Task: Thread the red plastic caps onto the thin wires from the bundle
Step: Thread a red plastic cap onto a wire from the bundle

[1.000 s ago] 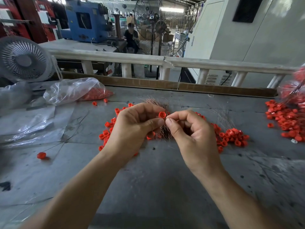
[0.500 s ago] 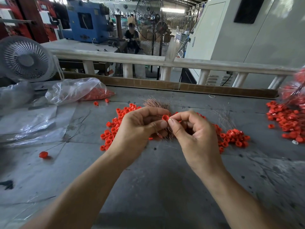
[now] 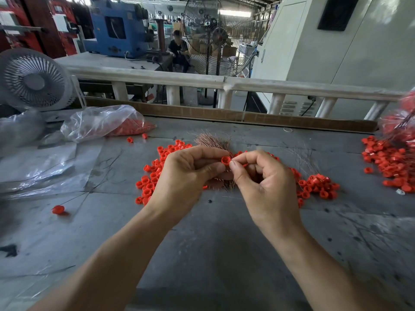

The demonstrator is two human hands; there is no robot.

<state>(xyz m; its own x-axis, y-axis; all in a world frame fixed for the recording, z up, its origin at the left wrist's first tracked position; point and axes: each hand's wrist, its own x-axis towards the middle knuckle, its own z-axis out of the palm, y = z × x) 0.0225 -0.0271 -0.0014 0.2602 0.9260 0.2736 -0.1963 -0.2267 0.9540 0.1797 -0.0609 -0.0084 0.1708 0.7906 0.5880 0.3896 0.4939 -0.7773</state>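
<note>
My left hand (image 3: 186, 176) pinches a red plastic cap (image 3: 225, 160) between thumb and forefinger, above the middle of the grey table (image 3: 202, 243). My right hand (image 3: 265, 182) meets it from the right, its thumb and forefinger pinched together at the cap's edge; the thin wire between them is too fine to make out. Behind and under the hands lies the bundle of thin coppery wires (image 3: 212, 140). Loose red caps (image 3: 155, 173) are heaped left of the hands, and more red caps (image 3: 316, 185) lie to the right.
A clear plastic bag (image 3: 101, 122) holding caps lies at the back left, with plastic sheeting (image 3: 40, 169) beside it and a small grey fan (image 3: 33, 79) behind. One capped wire (image 3: 58, 209) lies alone at the left. A further heap of caps (image 3: 388, 162) sits at the right edge.
Both hands have stayed together at the cap with only small finger shifts. The view has tilted slightly, so everything sits a little lower in the frame.
</note>
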